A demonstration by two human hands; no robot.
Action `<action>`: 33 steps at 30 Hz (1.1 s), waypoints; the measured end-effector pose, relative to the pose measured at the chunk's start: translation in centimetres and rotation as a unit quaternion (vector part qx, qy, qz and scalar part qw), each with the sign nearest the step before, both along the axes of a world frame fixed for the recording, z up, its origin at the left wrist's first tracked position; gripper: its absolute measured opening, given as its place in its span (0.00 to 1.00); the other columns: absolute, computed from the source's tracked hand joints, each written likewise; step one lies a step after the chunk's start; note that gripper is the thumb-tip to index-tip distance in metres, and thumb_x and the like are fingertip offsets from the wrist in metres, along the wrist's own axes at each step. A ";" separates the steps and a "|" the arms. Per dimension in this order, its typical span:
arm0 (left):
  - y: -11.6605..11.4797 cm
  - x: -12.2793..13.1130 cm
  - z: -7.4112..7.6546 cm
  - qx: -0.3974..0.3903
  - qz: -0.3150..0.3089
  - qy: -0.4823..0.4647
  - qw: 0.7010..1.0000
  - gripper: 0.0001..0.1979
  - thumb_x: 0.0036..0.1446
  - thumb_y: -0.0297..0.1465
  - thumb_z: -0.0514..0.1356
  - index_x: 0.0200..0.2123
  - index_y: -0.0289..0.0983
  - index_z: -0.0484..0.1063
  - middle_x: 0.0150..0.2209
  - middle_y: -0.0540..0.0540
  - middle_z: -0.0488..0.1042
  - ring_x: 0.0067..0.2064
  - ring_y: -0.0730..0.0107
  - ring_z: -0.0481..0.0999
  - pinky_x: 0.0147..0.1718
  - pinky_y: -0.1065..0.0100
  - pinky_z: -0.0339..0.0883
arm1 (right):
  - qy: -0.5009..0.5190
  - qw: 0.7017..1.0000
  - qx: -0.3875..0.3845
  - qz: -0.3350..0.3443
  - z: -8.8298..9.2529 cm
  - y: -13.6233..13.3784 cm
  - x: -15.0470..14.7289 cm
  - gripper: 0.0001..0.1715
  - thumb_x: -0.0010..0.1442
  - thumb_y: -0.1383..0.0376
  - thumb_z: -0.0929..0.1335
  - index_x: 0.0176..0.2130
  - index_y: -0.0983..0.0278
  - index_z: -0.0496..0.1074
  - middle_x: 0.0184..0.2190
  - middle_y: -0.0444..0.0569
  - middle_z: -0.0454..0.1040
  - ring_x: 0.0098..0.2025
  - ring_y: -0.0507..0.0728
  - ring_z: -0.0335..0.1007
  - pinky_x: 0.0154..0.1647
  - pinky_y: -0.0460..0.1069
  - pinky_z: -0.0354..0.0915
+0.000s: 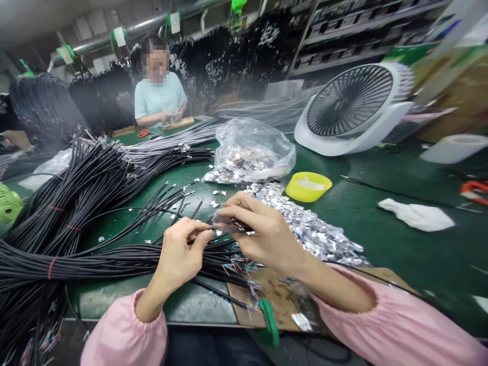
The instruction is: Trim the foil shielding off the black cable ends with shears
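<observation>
Fingers of the left hand [181, 255] pinch one slim black cable [212, 228] between the two hands; the right hand [263, 230] curls close, its hold too blurred to tell. One crinkled clear bag [255, 145] and one shiny foil heap [318, 227] lie beyond.

We log black cables [122, 256], red ties [52, 267], wire ends [236, 264] in mixed red, blue and white. Table [385, 185] green, foil pieces [316, 231] silver, ring-shaped holder [305, 195] bright yellow. We tag our sleeves [125, 333] plain pink, fan [348, 107] white with dark radial-striped grille, co-worker's shirt [158, 97] pale blue.
</observation>
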State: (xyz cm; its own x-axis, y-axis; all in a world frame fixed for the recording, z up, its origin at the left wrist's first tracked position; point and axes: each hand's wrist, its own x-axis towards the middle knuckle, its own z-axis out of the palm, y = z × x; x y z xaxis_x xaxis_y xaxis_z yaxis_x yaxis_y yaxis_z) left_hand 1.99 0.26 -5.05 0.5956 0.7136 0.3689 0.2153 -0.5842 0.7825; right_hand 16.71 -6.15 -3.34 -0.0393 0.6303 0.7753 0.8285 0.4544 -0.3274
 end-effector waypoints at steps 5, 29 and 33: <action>0.5 -0.2 0.1 -0.063 0.018 -0.061 0.996 0.14 0.58 0.35 0.53 0.25 0.36 0.70 0.23 0.50 0.66 0.24 0.75 0.63 0.23 0.73 0.57 | 0.035 0.999 0.007 0.039 -0.1 0.3 0.0 0.11 0.53 0.75 0.61 0.30 0.64 0.69 0.26 0.47 0.67 0.26 0.51 0.64 0.22 0.45 0.61; 0.5 -0.5 0.1 -0.083 0.009 -0.084 0.993 0.07 0.50 0.30 0.62 0.22 0.35 0.72 0.23 0.51 0.69 0.25 0.77 0.67 0.23 0.76 0.61 | 0.129 0.990 -0.035 0.044 0.3 -0.1 -0.3 0.06 0.56 0.75 0.66 0.31 0.69 0.73 0.23 0.47 0.69 0.25 0.50 0.64 0.25 0.45 0.61; 0.5 -0.7 0.6 -0.098 -0.023 -0.053 0.993 0.10 0.54 0.32 0.58 0.23 0.34 0.73 0.23 0.49 0.70 0.25 0.76 0.68 0.24 0.75 0.60 | 0.112 0.992 -0.026 0.057 0.2 -0.1 -0.2 0.07 0.57 0.75 0.65 0.31 0.68 0.72 0.24 0.46 0.68 0.26 0.50 0.64 0.24 0.44 0.60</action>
State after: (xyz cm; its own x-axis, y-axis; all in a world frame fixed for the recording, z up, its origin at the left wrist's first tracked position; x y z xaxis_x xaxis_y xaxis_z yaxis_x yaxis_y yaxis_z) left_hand 1.24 0.78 -4.47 0.5948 0.7505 0.2880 0.1014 -0.4254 0.8993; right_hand 16.48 -6.21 -3.13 0.0574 0.6710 0.7392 0.6759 0.5188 -0.5235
